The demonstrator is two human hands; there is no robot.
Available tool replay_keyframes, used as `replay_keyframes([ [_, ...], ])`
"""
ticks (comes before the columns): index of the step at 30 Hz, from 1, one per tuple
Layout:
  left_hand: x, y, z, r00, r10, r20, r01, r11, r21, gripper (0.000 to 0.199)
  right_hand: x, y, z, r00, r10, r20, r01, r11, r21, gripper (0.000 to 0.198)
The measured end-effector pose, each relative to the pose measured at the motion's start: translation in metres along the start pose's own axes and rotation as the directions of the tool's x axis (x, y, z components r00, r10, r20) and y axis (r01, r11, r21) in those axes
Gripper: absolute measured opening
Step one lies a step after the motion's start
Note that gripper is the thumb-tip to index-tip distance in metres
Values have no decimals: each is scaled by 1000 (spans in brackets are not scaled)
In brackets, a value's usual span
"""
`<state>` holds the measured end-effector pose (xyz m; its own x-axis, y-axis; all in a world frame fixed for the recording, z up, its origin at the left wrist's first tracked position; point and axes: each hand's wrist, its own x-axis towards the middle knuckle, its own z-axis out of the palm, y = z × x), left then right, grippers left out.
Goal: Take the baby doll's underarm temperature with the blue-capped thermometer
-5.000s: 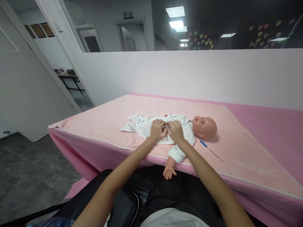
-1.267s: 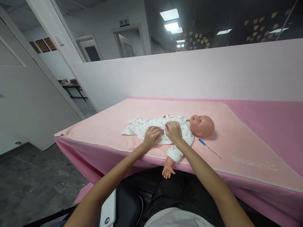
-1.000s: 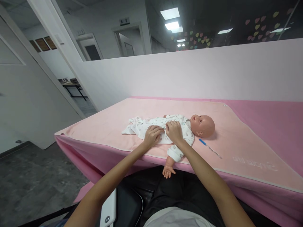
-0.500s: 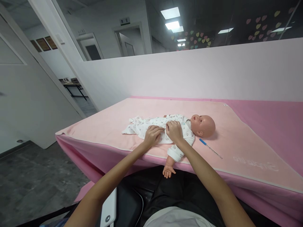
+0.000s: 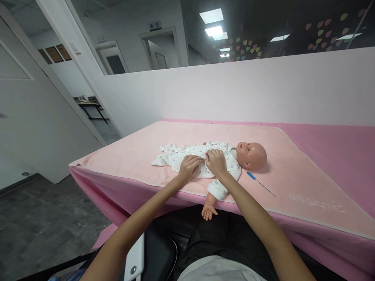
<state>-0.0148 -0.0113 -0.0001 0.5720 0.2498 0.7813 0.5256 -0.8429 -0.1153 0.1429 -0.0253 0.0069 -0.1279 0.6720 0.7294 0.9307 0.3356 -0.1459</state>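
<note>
A baby doll point(image 5: 252, 156) lies on its back on the pink-covered table, its head to the right. It wears a white printed romper point(image 5: 172, 156), and one doll hand point(image 5: 209, 212) hangs over the near edge. On the front of the romper, my left hand point(image 5: 190, 167) is closed, with its fingertips pinching the cloth at the belly. My right hand point(image 5: 216, 162) is closed on the cloth just beside it, nearer the chest. The fingers hide the exact spot they grip. A snap point(image 5: 227, 153) shows near the collar.
Close to the doll's head lies a thin metal rod with a blue handle point(image 5: 251, 175). The peach mat point(image 5: 293, 168) covers much of the pink tablecloth point(image 5: 345, 156). Behind the table stands a white wall point(image 5: 234, 93) with glass above. A white device point(image 5: 135, 257) sits by my lap.
</note>
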Motion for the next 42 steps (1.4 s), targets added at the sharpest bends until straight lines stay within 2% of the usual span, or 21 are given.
replay_keyframes([
  [17, -2, -5, 2, 999, -36, 36, 35, 999, 15, 30, 1, 1, 0, 1000, -2, 27, 3, 1000, -18, 16],
  [21, -1, -6, 0, 998, -62, -8, 62, 998, 8, 32, -2, -1, -11, 1000, -21, -3, 21, 999, -26, 21],
  [23, 4, -9, 0, 989, -138, -48, 137, 990, -34, 32, -12, -2, -23, 999, -21, -41, 21, 1000, -16, 30],
  [25, 12, -15, 1, 951, -289, -113, 278, 955, -104, 30, -28, 1, -40, 998, -19, -55, 19, 1000, 7, 33],
  [28, 31, -28, 7, 834, -521, -180, 477, 846, -240, 28, -63, 13, -69, 999, -12, -48, 14, 999, 32, 26],
  [31, 46, -39, 16, 760, -639, -115, 579, 747, -327, 27, -99, 36, -98, 1000, 27, 12, -27, 1000, -3, 22],
  [33, 49, -43, 21, 727, -686, -45, 632, 693, -348, 27, -121, 56, -112, 992, 118, 43, -113, 989, -100, 22],
  [35, 48, -45, 24, 705, -709, 2, 665, 661, -349, 27, -140, 75, -121, 974, 220, 55, -203, 953, -226, 21],
  [37, 44, -44, 25, 707, -707, 12, 667, 661, -343, 27, -156, 91, -126, 952, 295, 79, -260, 919, -295, 22],
  [42, 38, -38, 22, 719, -695, -9, 655, 682, -324, 26, -165, 102, -137, 916, 390, 97, -349, 892, -288, 19],
])
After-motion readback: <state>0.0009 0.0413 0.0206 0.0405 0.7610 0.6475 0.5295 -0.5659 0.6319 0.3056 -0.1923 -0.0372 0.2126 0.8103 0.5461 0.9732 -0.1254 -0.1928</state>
